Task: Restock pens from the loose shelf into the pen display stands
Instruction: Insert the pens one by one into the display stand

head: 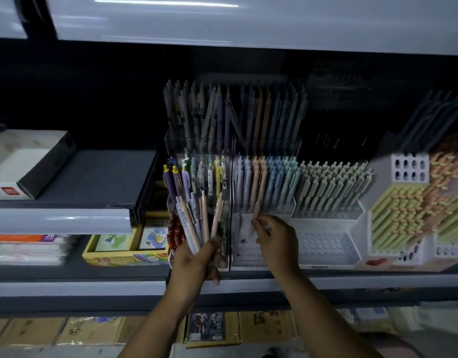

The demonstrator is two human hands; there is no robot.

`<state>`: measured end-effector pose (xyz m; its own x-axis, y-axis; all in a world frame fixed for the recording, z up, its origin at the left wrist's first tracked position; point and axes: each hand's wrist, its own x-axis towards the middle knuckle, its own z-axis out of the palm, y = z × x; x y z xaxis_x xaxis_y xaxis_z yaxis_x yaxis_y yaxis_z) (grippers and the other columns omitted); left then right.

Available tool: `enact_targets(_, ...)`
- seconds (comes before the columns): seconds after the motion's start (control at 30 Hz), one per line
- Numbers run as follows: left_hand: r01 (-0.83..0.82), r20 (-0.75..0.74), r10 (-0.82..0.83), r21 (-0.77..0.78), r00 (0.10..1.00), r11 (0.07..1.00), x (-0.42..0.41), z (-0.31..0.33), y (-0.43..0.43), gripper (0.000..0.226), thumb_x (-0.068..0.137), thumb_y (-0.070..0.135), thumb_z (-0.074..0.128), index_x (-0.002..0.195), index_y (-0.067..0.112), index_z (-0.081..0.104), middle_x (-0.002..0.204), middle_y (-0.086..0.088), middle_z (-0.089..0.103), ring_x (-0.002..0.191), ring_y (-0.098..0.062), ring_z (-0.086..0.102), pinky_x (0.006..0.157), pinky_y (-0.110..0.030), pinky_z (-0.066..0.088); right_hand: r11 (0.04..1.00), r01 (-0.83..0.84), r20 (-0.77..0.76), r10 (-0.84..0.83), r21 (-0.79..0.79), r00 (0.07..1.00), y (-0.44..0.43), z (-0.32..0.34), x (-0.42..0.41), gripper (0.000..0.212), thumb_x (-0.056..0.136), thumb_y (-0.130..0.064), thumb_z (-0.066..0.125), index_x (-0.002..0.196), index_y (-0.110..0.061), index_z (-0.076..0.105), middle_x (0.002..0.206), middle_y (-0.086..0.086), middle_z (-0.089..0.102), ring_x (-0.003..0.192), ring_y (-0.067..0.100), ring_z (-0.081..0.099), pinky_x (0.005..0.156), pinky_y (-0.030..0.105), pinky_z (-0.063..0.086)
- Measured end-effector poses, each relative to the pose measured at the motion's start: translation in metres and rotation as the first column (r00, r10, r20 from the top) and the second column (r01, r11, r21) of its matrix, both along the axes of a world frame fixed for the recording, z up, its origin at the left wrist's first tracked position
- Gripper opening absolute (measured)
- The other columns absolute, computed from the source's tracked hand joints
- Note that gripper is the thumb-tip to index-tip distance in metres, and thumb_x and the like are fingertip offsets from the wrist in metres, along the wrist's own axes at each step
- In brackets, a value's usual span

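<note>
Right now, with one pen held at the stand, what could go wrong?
1. The left hand grips a splayed bunch of pastel plastic pens by their lower ends; one may slip out.
2. The right hand pinches a peach plastic pen, tilted against tightly packed pens in the clear acrylic display stand; it may miss its hole or knock neighbours.
</note>
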<state>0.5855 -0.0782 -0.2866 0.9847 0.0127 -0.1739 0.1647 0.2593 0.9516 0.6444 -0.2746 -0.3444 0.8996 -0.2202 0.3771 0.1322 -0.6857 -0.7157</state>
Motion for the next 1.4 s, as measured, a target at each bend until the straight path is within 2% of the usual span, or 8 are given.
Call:
enact_targets(0.17, 0.091, 0.004, -0.091, -0.001, 0.996, 0.996, -0.003, 0.002, -0.001, 0.028, 0.096, 0.018, 0.062, 0.088, -0.009, 0.062, 0.067, -0.025, 0.06, 0.053, -0.032, 0.06, 0.04, -0.029, 0.044, 0.998, -0.015, -0.079, 0.01, -0.066, 0.997, 0.0, -0.011, -0.004, 0.015, 0.096, -0.031, 0.065, 0.102, -0.022, 0.075, 0.094, -0.004, 0.076, 0.078, 0.017, 0.072, 0.066, 0.031, 0.056)
enact_targets(0.3, 0.116, -0.007, -0.117, -0.007, 0.993, 0.993, -0.005, 0.003, -0.004, 0.029, 0.096, 0.019, 0.06, 0.102, -0.01, 0.057, 0.078, -0.027, 0.067, 0.052, -0.032, 0.06, 0.039, -0.028, 0.045, 0.982, 0.009, -0.07, -0.022, -0.188, 0.997, 0.001, -0.017, -0.005, 0.012, 0.094, -0.027, 0.069, 0.097, -0.018, 0.077, 0.095, 0.0, 0.076, 0.084, 0.021, 0.071, 0.064, 0.025, 0.044)
enact_targets(0.67, 0.032, -0.035, -0.035, -0.079, 0.999, 0.996, -0.008, 0.003, -0.006, 0.026, 0.098, 0.011, 0.059, 0.104, -0.015, 0.062, 0.086, -0.029, 0.07, 0.058, -0.034, 0.067, 0.047, -0.036, 0.056, 0.944, 0.025, -0.078, -0.054, -0.328, 0.996, 0.006, -0.016, -0.003, 0.025, 0.099, -0.036, 0.06, 0.086, -0.018, 0.071, 0.085, 0.002, 0.073, 0.077, 0.022, 0.068, 0.061, 0.025, 0.042)
enact_targets(0.83, 0.026, -0.034, -0.029, -0.073, 0.999, 0.997, -0.008, 0.001, -0.007, 0.024, 0.099, 0.01, 0.059, 0.106, -0.011, 0.065, 0.089, -0.03, 0.071, 0.06, -0.035, 0.067, 0.048, -0.035, 0.055, 0.983, 0.021, -0.186, -0.055, -0.182, 0.981, 0.004, -0.01, -0.007, 0.021, 0.097, -0.032, 0.061, 0.085, -0.017, 0.069, 0.085, 0.001, 0.071, 0.08, 0.021, 0.067, 0.064, 0.028, 0.047)
enact_targets(1.0, 0.043, -0.037, -0.045, -0.057, 0.998, 0.997, -0.006, 0.0, -0.011, 0.022, 0.099, 0.008, 0.059, 0.105, -0.012, 0.064, 0.087, -0.029, 0.072, 0.058, -0.033, 0.067, 0.047, -0.035, 0.054, 0.996, -0.027, -0.13, 0.039, 0.087, 0.991, 0.013, 0.022, -0.028, 0.015, 0.096, -0.023, 0.066, 0.084, -0.019, 0.072, 0.079, -0.007, 0.07, 0.075, 0.005, 0.064, 0.067, 0.02, 0.048)
enact_targets(1.17, 0.081, -0.015, -0.082, -0.012, 0.997, 0.997, -0.006, -0.003, -0.016, 0.021, 0.096, 0.01, 0.062, 0.102, -0.01, 0.067, 0.086, -0.03, 0.071, 0.06, -0.035, 0.067, 0.047, -0.035, 0.055, 0.833, -0.214, -0.125, 0.318, 0.511, 0.94, 0.025, 0.07, -0.039, 0.014, 0.097, -0.023, 0.067, 0.092, -0.012, 0.074, 0.075, -0.002, 0.073, 0.062, 0.011, 0.065, 0.06, 0.025, 0.051)
enact_targets(1.3, 0.137, 0.031, -0.139, 0.05, 0.99, 0.989, -0.007, -0.005, -0.02, 0.02, 0.096, 0.012, 0.063, 0.1, -0.004, 0.072, 0.088, -0.026, 0.073, 0.064, -0.037, 0.068, 0.049, -0.036, 0.056, 0.822, -0.253, -0.147, 0.373, 0.51, 0.916, 0.033, 0.084, -0.042, 0.011, 0.089, -0.02, 0.076, 0.088, -0.01, 0.072, 0.075, -0.003, 0.073, 0.068, 0.009, 0.068, 0.062, 0.022, 0.052)
enact_targets(1.4, 0.136, 0.036, -0.139, 0.071, 0.99, 0.988, -0.007, -0.006, -0.02, 0.021, 0.096, 0.013, 0.063, 0.101, -0.006, 0.071, 0.086, -0.022, 0.075, 0.06, -0.033, 0.069, 0.045, -0.034, 0.055, 0.837, -0.204, -0.158, 0.323, 0.508, 0.933, 0.033, 0.082, -0.042, 0.01, 0.09, -0.017, 0.074, 0.083, -0.012, 0.071, 0.065, -0.007, 0.068, 0.059, 0.006, 0.063, 0.058, 0.022, 0.049)
